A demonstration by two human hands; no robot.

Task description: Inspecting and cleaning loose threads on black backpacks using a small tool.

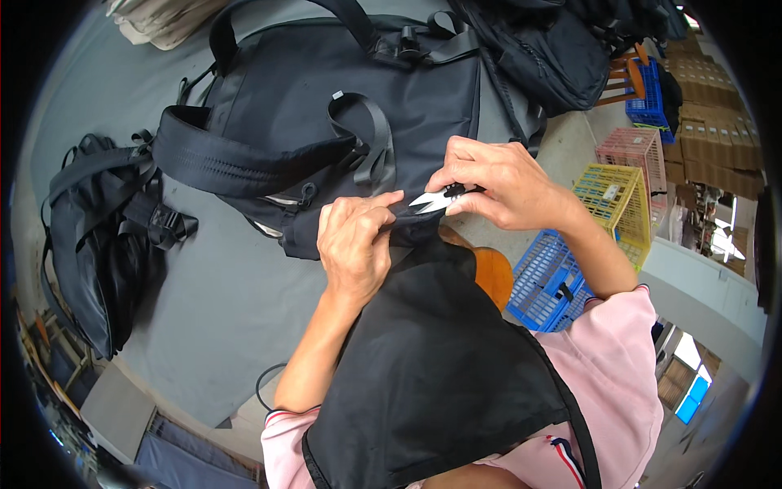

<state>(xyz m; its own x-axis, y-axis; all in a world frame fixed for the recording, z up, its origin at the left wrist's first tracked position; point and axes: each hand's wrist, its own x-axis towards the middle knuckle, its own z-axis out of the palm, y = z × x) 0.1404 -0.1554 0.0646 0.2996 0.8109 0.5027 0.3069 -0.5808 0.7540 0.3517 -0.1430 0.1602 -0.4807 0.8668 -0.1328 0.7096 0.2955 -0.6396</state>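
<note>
A large black backpack (277,73) lies on the grey table with its padded shoulder strap (236,167) and a loose webbing strap (379,134) on top. My left hand (356,240) is closed on the bag's near edge, pinching the black fabric. In my right hand (501,183) is a pair of thread snips (432,200), silver blades pointing left, the tips slightly apart. The blades are at the bag's near edge, just right of my left fingers. Any thread between the blades is too small to make out.
Another black bag (102,236) lies at the left of the grey table (220,318); more black bags (554,61) are piled at the far right. Pale folded cloth (159,16) lies far left. Blue (550,273) and yellow crates (607,200) stand to the right, beside a wooden stool (494,275).
</note>
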